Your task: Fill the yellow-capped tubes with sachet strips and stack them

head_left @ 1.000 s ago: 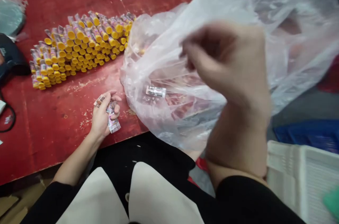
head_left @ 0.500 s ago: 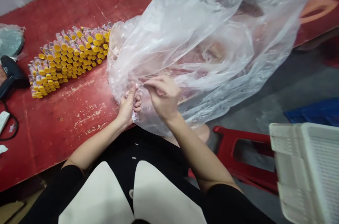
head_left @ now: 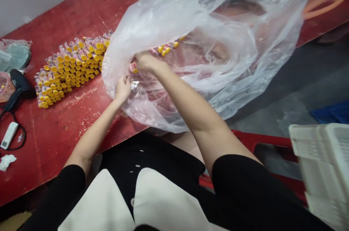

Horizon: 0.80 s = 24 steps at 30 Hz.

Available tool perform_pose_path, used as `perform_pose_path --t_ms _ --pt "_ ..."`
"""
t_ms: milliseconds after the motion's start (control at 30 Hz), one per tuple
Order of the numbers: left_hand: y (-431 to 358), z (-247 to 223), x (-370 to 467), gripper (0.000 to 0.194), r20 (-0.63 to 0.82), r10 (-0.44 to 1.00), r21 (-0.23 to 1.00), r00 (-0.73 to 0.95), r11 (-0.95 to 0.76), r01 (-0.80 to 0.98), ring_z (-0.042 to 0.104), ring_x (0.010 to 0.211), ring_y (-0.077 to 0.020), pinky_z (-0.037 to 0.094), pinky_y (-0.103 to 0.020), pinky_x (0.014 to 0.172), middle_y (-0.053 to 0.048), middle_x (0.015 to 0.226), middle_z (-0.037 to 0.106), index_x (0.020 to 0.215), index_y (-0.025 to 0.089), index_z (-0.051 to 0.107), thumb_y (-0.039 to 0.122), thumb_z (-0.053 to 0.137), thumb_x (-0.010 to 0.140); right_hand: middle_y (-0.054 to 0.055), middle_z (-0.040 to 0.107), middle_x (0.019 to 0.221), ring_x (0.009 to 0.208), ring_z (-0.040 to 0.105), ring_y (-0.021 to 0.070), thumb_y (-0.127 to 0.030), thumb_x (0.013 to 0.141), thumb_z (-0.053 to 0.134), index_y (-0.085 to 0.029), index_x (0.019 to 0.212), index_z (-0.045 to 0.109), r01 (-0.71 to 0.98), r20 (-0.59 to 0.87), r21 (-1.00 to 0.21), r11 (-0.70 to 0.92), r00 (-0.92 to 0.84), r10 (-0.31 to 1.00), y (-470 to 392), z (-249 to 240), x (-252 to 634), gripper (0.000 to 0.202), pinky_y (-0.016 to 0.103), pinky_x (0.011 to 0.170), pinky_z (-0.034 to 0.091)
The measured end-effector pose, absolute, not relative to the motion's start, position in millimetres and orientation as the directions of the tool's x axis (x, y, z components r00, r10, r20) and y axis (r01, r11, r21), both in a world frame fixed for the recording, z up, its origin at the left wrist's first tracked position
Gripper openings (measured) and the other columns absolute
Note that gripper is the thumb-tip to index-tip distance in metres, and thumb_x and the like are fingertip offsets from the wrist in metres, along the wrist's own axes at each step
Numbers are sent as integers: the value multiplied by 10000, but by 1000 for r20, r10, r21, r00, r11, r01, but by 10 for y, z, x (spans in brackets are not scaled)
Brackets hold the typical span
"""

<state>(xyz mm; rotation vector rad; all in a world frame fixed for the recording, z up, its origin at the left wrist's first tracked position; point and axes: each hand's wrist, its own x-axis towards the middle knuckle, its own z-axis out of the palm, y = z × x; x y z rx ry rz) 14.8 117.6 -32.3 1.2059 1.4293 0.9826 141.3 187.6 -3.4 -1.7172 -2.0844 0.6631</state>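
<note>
My right hand (head_left: 144, 62) reaches into the mouth of a large clear plastic bag (head_left: 169, 16). Its fingers are mostly hidden, so whether they grip anything does not show. Right beside them is a pink-wrapped tube with a yellow cap (head_left: 133, 67). More yellow-capped tubes (head_left: 165, 48) lie inside the bag past my wrist. Lower down, at the bag's near left edge, my left hand (head_left: 124, 87) has its fingers curled closed. A shiny, silvery piece (head_left: 134, 85) sticks out by those fingers, too blurred to name.
A stacked pile of yellow-capped tubes (head_left: 73, 65) lies left of the bag on the red table (head_left: 89, 114). Farther left are a black hair dryer-like tool (head_left: 21, 85) and a white power strip (head_left: 9, 135). White crates (head_left: 319, 158) and a red stool (head_left: 261, 138) stand at right.
My right hand has moved away from my left hand, forward and left into the bag. The bag's mouth has lifted wider, showing tubes inside. My left hand has shifted slightly left and forward.
</note>
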Motion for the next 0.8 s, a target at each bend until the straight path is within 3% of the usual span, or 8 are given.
perform_pose_path --t_ms 133,233,333,433,500,567,633,800 --pt "1044 -494 -174 96 -192 974 967 -124 209 146 665 768 -165 504 -260 760 -50 792 719 839 145 702 164 645 914 165 793 1068 1021 709 294 -367 958 615 -145 1052 773 843 -95 -517 148 -228 969 1482 -294 1417 288 364 929 504" --pt "772 -512 -255 174 -219 973 975 -73 220 17 619 631 -134 493 -240 642 -24 731 690 847 144 714 313 743 876 121 786 1103 1052 692 283 -328 954 623 -221 1143 770 834 -103 -514 201 -293 951 1054 -405 1712 263 378 963 495" --pt "538 -408 -175 292 -155 988 976 12 155 -150 586 614 -105 481 -214 611 -3 717 667 832 151 726 426 820 806 132 735 1162 1160 635 302 -280 946 617 -230 1094 785 783 105 -573 242 -223 969 623 -314 1944 229 466 1039 470" --pt "382 -265 -32 305 -66 998 978 14 68 -196 567 630 -83 464 -187 621 22 693 640 793 169 720 438 861 763 93 712 1091 1050 662 236 -420 956 628 -225 1057 727 458 237 -864 208 5 972 254 -186 1841 241 406 921 547" --pt "302 -205 48 312 -44 999 976 20 47 -213 560 632 -73 456 -179 630 33 682 632 765 175 708 426 891 729 42 698 920 830 668 183 -529 872 722 -218 980 668 152 133 -981 121 68 989 86 -167 1651 333 329 748 563" --pt "232 -187 96 353 -68 997 968 39 75 -239 558 631 -72 461 -183 640 36 678 627 742 170 689 448 904 703 3 648 788 680 610 145 -556 827 757 -211 877 624 -2 55 -998 55 95 994 -19 -194 1487 374 292 646 527" --pt "168 -203 109 407 -138 988 952 70 151 -268 565 630 -79 475 -197 645 33 677 623 735 160 671 496 898 691 -6 615 747 640 561 132 -523 894 682 -211 830 603 28 59 -998 55 147 987 -93 -232 1405 328 285 625 493" --pt "48 -257 88 448 -346 932 878 110 363 -312 634 691 -101 515 -229 714 18 767 689 850 148 697 385 966 581 34 628 800 786 576 194 -365 993 529 -235 787 531 491 242 -862 123 187 952 -267 -244 1437 244 345 765 461"
